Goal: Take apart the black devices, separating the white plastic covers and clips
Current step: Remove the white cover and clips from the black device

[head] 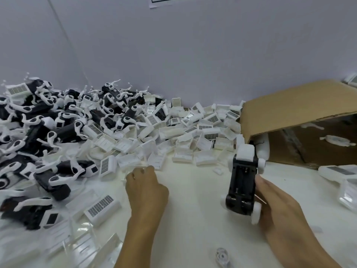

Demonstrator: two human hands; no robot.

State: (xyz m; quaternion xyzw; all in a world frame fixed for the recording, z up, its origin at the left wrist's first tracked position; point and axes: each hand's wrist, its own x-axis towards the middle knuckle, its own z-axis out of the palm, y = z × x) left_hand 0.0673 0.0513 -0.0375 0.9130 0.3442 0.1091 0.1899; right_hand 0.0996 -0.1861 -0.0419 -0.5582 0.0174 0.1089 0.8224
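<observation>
Gripping black device (242, 187) w/ right hand (278, 206); left hand (145, 187) curled, empty; labels unreadable.

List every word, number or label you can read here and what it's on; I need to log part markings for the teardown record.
None can be read.
White plastic covers: dark grid patches, perhaps labels; no characters resolve.
Held black device: faint marks in its open compartment, too blurred.
Paper on the wall: only a black border line shows.
Cardboard box: no print visible.
</observation>
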